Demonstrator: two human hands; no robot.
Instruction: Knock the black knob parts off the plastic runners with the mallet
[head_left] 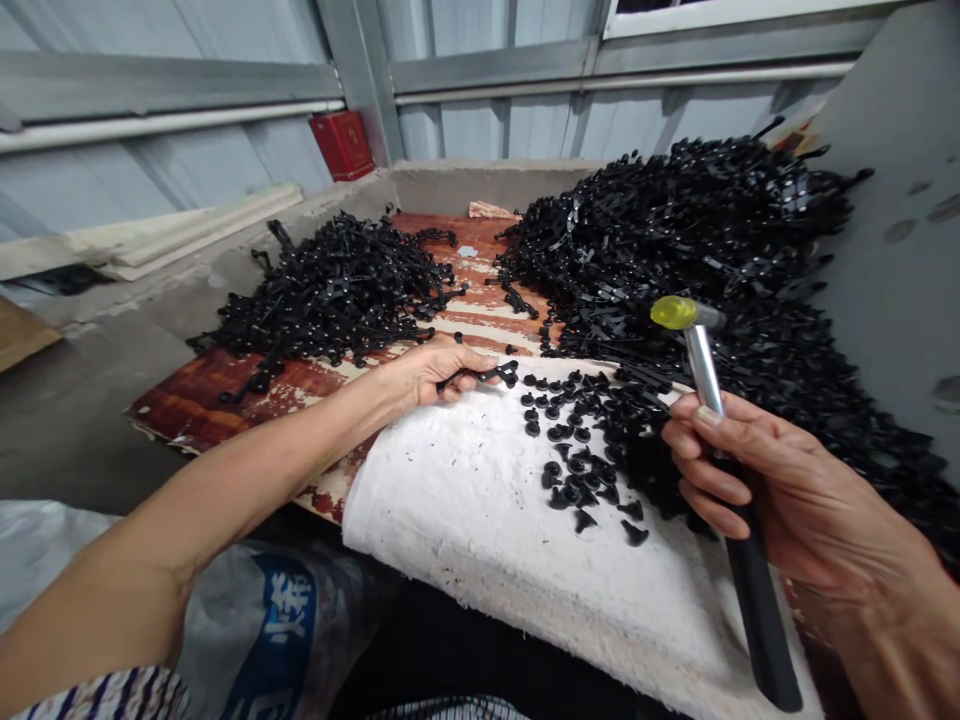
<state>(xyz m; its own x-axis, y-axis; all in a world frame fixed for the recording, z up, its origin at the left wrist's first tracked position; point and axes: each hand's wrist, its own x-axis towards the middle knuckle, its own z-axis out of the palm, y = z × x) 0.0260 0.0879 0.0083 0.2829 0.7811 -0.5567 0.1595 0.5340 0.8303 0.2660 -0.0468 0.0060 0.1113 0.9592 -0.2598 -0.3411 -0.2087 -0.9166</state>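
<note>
My left hand (431,372) rests on the far edge of a white padded block (480,500), its fingers closed on a thin black plastic strip of parts (491,376). Raised at the right, my right hand (739,480) grips the black handle of a small hammer (701,360) with a yellow head and a metal shaft. Several small loose black plastic pieces (585,450) lie scattered on the block between the two hands.
Beneath the block lies a worn red-brown board (225,390). On it sit a small heap of black strips (337,290) at the left and a big heap (712,260) at the right. A red box (343,143) stands by the wall. A printed sack (262,630) lies below.
</note>
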